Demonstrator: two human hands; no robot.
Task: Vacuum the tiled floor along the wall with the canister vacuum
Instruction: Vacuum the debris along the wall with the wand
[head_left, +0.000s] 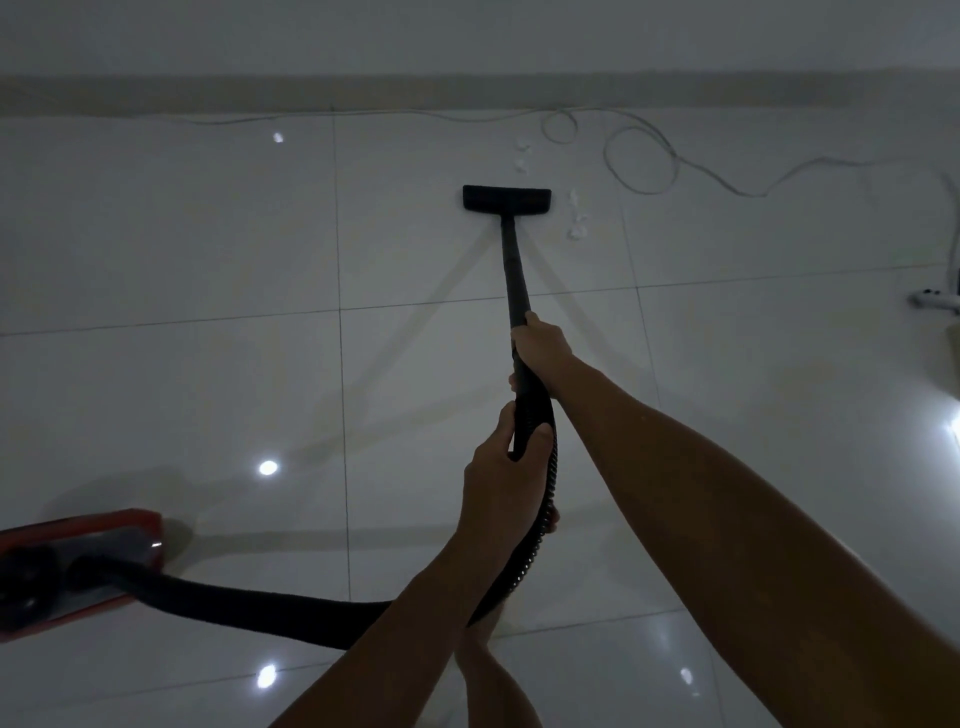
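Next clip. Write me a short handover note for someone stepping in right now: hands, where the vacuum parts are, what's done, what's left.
Right hand grips the wand higher up; left hand holds the handle where the hose joins.
Floor head sits flat on the tiles, short of the wall.
Canister is at lower left.
Left to do: white scraps beside the head and more near the wall; watch the loose cord there.
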